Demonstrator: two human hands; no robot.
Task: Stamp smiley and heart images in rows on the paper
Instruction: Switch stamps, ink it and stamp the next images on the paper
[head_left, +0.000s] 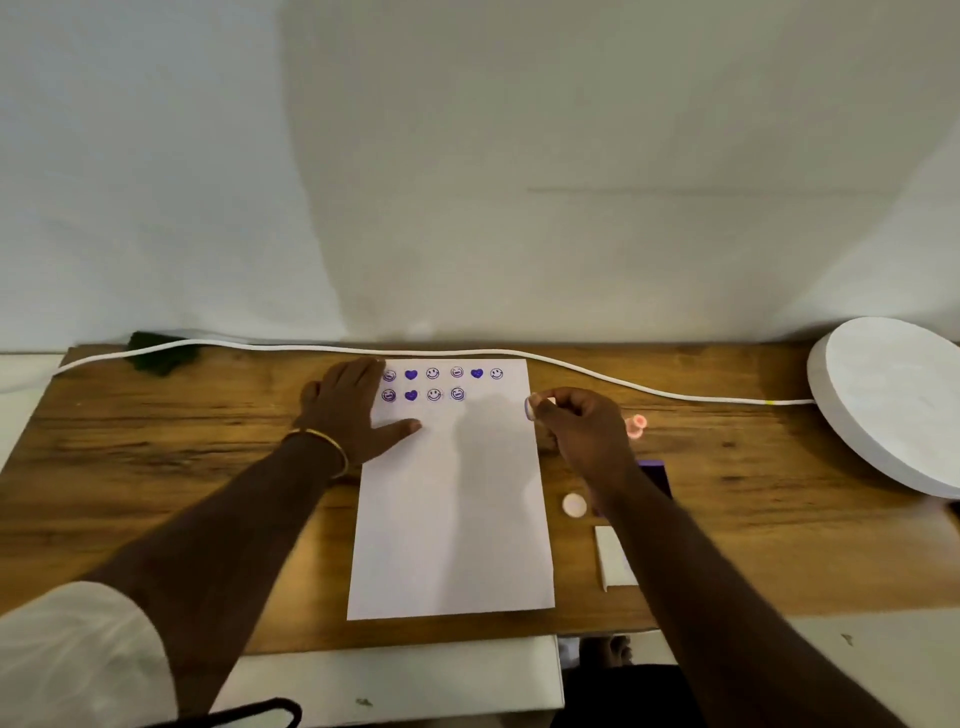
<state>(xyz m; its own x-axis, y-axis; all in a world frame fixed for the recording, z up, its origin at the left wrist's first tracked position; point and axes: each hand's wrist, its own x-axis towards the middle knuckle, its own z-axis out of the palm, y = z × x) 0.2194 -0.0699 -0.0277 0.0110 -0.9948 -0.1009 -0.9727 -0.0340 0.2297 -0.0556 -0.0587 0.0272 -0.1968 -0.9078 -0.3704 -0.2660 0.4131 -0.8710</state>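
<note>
A white sheet of paper (452, 509) lies upright on the wooden table (182, 467). Two rows of purple smileys and hearts (434, 383) run along its top; the upper row is longer than the lower. My left hand (348, 410) lies flat with spread fingers on the paper's upper left corner. My right hand (582, 426) hovers at the paper's right edge and pinches a small round stamp (531, 408) between thumb and fingers. A pink stamp (635, 426) stands on the table to the right. Another round stamp (574, 505) lies near my right forearm.
A purple ink pad (655, 475) is partly hidden behind my right arm. Its white lid (613, 558) lies closer to me. A white cable (519, 358) runs along the table's far edge to a round white disc (893, 400) at the right. A dark green thing (161, 353) sits far left.
</note>
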